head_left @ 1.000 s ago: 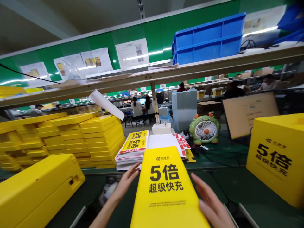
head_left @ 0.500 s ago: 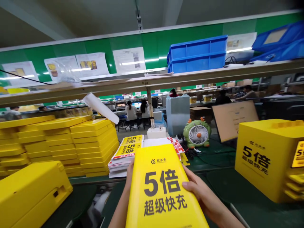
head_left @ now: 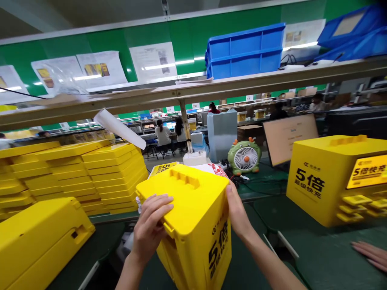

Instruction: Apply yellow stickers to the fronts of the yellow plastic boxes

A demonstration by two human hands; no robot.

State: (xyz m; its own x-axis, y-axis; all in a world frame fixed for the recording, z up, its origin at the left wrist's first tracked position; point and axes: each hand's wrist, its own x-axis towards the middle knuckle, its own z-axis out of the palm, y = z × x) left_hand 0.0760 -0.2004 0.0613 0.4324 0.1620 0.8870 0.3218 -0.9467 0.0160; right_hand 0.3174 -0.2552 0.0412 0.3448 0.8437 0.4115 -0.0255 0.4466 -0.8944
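Beside the green desk fan [head_left: 244, 157], left hand [head_left: 150, 229] and right hand [head_left: 236, 209] clamp the yellow plastic box [head_left: 193, 217]; best gripped evenly, kept level.

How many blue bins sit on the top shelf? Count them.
4: two stacked blue bins at centre, two more blue bins tilted at the right edge, partly cut off; others may be hidden.

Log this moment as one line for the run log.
left hand: grips yellow housing top corner | right hand: grips its far side | housing: upright, above green bench
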